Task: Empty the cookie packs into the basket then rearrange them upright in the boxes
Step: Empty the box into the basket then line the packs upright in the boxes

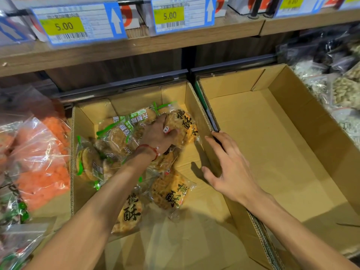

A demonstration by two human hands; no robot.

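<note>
Clearly the left cardboard box (85, 121), under the left hand (157, 135), holds the cookie packs (171, 191) jumbled flat, faces up. The right cardboard box (272, 152) lies just beyond the right hand (228, 166). The nearer left hand curls its fingers onto the far cookie pack (185, 121), while the right hand rests spread on the dividing wall.

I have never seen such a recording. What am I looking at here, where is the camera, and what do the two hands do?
There is no machine: a person works with bare hands, and the single picture comes from a camera worn on the head, looking down. Below a shelf with price tags stand two cardboard boxes. The left box holds cookie packs in a loose heap. The left hand has its grip on one cookie pack. The right hand rests open on the wall between it and the right box.
</note>
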